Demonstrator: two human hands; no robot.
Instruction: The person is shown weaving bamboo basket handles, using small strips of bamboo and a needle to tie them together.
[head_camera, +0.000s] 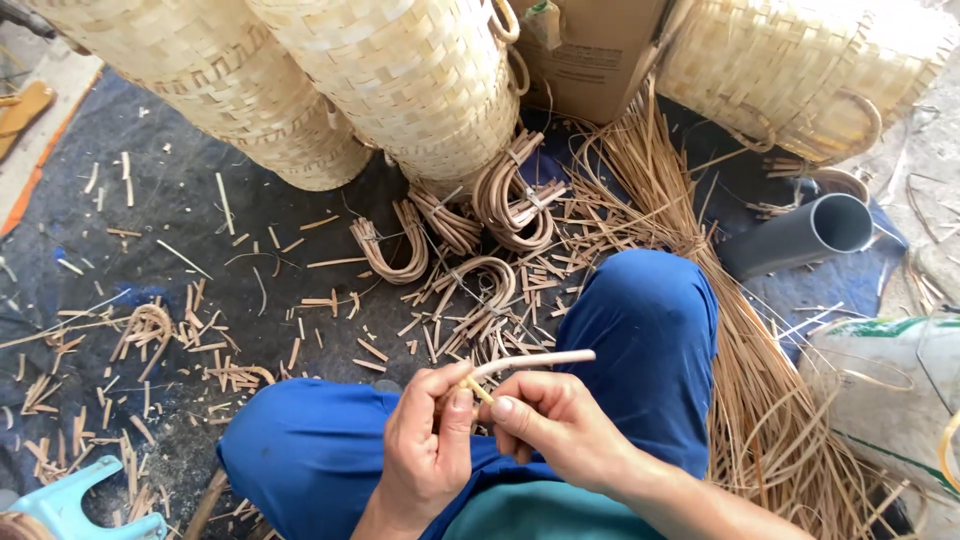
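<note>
Looking down from the head camera, a pale cane stick (530, 361) is seen held just above the blue-trousered lap (640, 330), its free end pointing to the right. The left hand (425, 440) is closed, its thumb and fingers pressed together around the near end of the stick, where a short yellowish splinter (478, 390) shows between the two hands. The right hand (555, 425) is likewise pinched shut, its fingertips pressed on the same near end of the stick, touching the left hand's fingers. On the dark floor mat (170, 200) beyond the knees, bundles of bent cane handles (500, 200) are scattered among short cut offcuts. A sheaf of thin cane strips (740, 370) is spread along the right of the leg. Woven baskets (400, 80) are stacked at the top, with a cardboard box (590, 50) behind them and a grey plastic pipe (800, 235) lying to the right. A light blue stool (70, 505) is seen at the lower left corner.
</note>
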